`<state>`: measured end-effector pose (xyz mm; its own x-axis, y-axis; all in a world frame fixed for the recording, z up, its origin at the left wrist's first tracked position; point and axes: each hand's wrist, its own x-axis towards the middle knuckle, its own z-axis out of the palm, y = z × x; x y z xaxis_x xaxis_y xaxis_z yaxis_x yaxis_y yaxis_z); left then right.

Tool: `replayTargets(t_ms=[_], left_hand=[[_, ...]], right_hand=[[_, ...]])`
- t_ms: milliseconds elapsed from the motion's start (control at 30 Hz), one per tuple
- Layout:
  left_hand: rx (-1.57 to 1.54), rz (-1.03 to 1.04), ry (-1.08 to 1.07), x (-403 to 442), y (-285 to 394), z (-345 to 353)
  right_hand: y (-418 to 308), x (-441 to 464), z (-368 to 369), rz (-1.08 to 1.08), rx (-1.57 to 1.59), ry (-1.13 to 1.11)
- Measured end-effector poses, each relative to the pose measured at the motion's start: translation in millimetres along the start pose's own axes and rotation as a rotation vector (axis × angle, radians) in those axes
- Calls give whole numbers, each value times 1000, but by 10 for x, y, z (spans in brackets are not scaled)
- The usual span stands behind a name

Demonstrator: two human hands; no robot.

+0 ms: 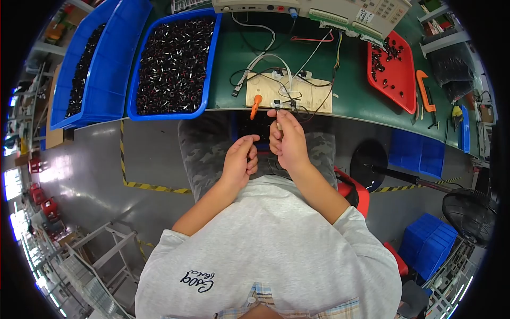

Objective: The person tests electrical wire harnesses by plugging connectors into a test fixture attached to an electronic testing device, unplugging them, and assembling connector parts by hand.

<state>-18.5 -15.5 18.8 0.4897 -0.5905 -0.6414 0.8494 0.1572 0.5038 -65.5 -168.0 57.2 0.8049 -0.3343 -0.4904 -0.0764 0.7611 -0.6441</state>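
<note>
My right hand [289, 141] is closed at the near edge of a light wooden board [319, 100], its fingertips up against a small black-and-white part [277, 103] at the board's front. A thin pale piece shows between those fingers, too small to name. Lower and to the left, over the lap, my left hand [240, 162] is closed with thumb and index finger pinched together; whatever it may hold is hidden. An orange-handled clip or tool [256, 105] sticks out over the board's front edge, between the two hands. Black and white wires [287, 80] run across the board.
A blue tray [133, 98] full of small black parts stands left of the board, beside a blue bin [103, 69]. Behind is a bench-top instrument [319, 11]. To the right lie a red tray [401, 64] and an orange-handled tool [423, 87]. A black fan [467, 212] stands lower right.
</note>
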Motion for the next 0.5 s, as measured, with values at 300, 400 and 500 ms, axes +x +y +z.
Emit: replayTargets(t_ms=[300,400,500], left_hand=[[4,-37,26,2,-5,13],[2,-42,26,2,-5,21],[-1,-46,32,-6,-3,14]], right_hand=[[10,0,108,75,244,41],[8,1,77,66,242,25],[10,4,63,72,240,19]])
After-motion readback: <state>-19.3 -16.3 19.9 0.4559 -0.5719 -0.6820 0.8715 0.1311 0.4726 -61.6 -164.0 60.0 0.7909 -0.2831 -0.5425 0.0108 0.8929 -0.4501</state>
